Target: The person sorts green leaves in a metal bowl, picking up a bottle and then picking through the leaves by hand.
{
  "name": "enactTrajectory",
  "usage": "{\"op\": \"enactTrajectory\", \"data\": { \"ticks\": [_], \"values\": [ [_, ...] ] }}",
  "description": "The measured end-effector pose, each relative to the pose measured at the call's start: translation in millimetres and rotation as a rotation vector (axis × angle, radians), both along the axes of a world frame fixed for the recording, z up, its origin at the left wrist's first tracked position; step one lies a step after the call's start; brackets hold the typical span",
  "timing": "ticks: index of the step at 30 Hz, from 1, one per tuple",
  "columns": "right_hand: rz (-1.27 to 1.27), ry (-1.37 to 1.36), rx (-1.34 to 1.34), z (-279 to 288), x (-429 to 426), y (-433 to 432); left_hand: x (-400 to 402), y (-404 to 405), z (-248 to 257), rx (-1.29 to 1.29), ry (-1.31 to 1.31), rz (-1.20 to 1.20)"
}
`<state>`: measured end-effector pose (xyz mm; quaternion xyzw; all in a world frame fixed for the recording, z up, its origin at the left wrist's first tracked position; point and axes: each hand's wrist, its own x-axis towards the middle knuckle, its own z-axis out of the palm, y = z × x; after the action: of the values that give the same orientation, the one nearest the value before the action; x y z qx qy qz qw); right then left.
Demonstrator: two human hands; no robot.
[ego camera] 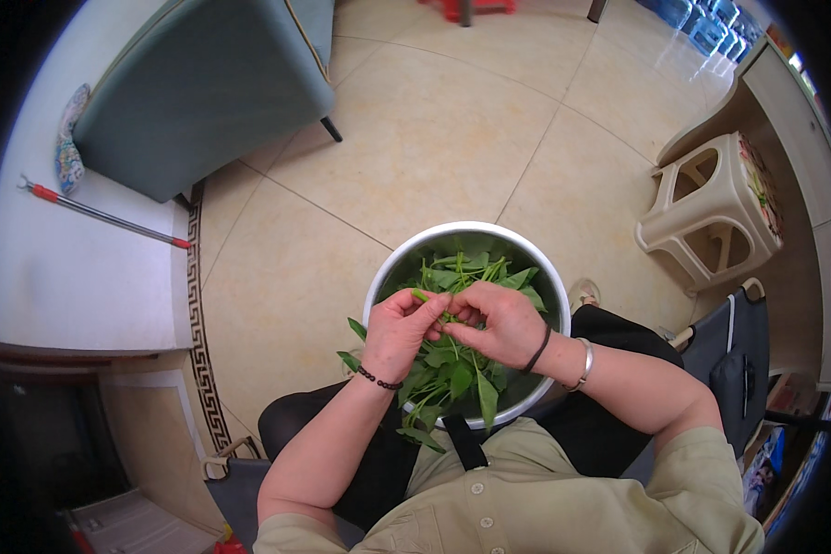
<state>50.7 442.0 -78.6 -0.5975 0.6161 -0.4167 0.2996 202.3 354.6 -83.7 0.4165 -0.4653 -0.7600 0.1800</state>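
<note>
A round metal basin (563, 298) sits between my knees, holding leafy green stems (457, 377). Over its middle my left hand (401, 329) pinches a green stem (421, 296) between thumb and fingers, the stem's end poking up past the fingertips. My right hand (502, 322) meets it from the other side, its thumb and forefinger closed on the same stem just below. Leaves hang down under both hands and some reach over the basin's near rim. A few leaves (353, 339) stick out to the left of the basin.
A grey-blue sofa chair (208, 90) stands at the upper left, near a pole with red ends (111, 216). At the right, a beige plastic stool (706, 215) is by a wooden desk (796, 124). Blue water bottles (710, 31) stand far off at the upper right.
</note>
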Motion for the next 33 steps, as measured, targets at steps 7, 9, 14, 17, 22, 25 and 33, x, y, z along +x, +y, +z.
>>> {"op": "enactTrajectory", "data": {
  "ticks": [7, 9, 14, 17, 22, 25, 33],
  "values": [
    [-0.047, -0.550, 0.407, -6, -11, -6, -3, 1, 2, -0.005, -0.079, 0.002],
    [-0.112, -0.595, 0.393, -6, -18, -9, -2, -1, 1, 0.041, -0.047, 0.031],
    [-0.314, -0.672, 0.413, -15, -42, -16, 1, -4, -1, 0.081, -0.032, 0.046],
    [-0.506, -0.545, 0.217, -21, -53, -20, 2, -5, -1, 0.108, -0.015, 0.038],
    [-0.720, -0.516, 0.151, -4, -88, -31, 0, -4, -2, 0.126, 0.052, 0.063],
    [-0.594, -0.225, 0.255, 3, -76, -28, 1, -4, -4, 0.120, 0.088, 0.055],
    [0.028, 0.166, -0.013, 1, -7, -4, 2, -2, -3, 0.002, 0.039, 0.001]
  ]
}}
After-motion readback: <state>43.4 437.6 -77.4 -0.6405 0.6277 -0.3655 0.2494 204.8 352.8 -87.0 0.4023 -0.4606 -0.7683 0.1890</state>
